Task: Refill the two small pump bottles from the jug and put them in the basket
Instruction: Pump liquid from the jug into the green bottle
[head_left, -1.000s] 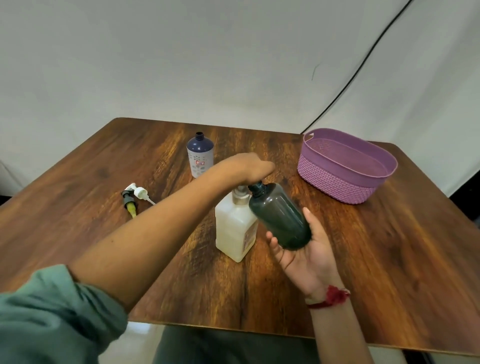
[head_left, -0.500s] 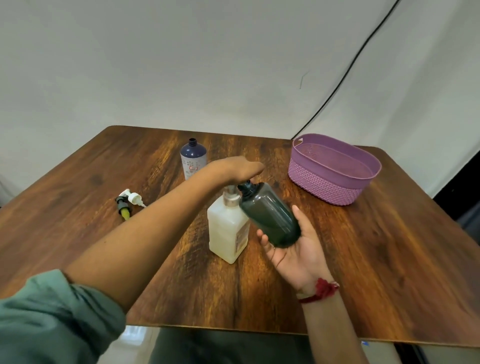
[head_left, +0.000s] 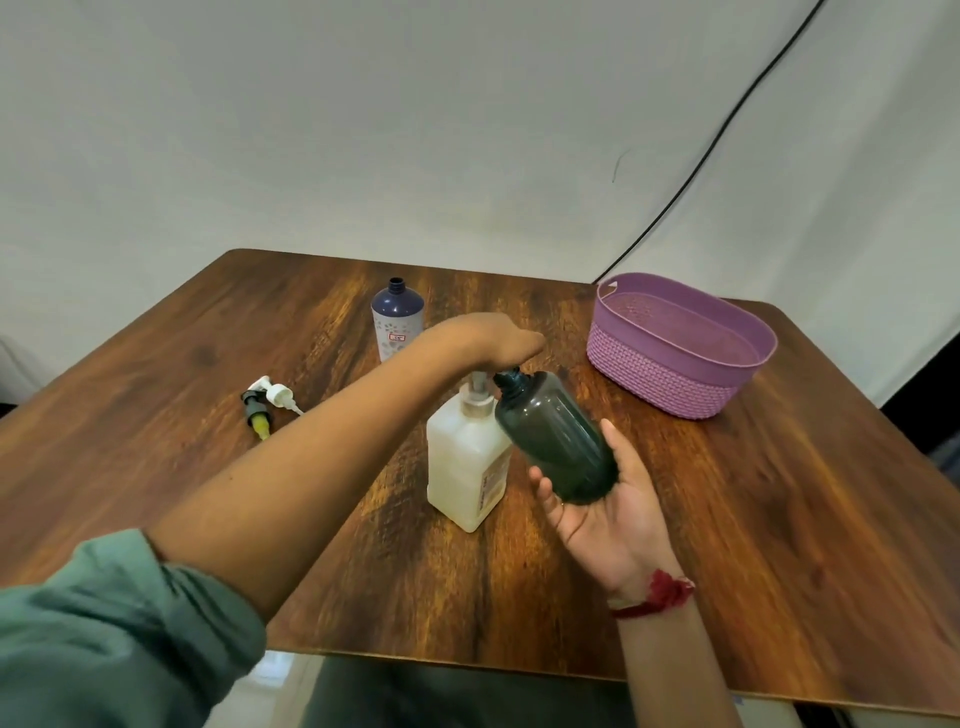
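Observation:
A white jug (head_left: 466, 462) with a pump top stands in the middle of the table. My left hand (head_left: 491, 340) rests on top of its pump head, fingers curled down over it. My right hand (head_left: 605, 501) cradles a dark green bottle (head_left: 556, 439), tilted with its open neck against the pump spout. A second small bottle (head_left: 397, 318), navy and white with no cap, stands upright behind. Two loose pump heads (head_left: 265, 402) lie on the table to the left. A purple woven basket (head_left: 675, 345) sits at the back right with nothing visible inside.
The wooden table (head_left: 779, 545) has its front edge close to my body. A white backdrop hangs behind, with a black cable (head_left: 711, 150) running down it toward the basket's left end.
Both hands, the jug and the dark bottle keep the same pose. Only the camera has shifted slightly, sliding the scene a little left and down.

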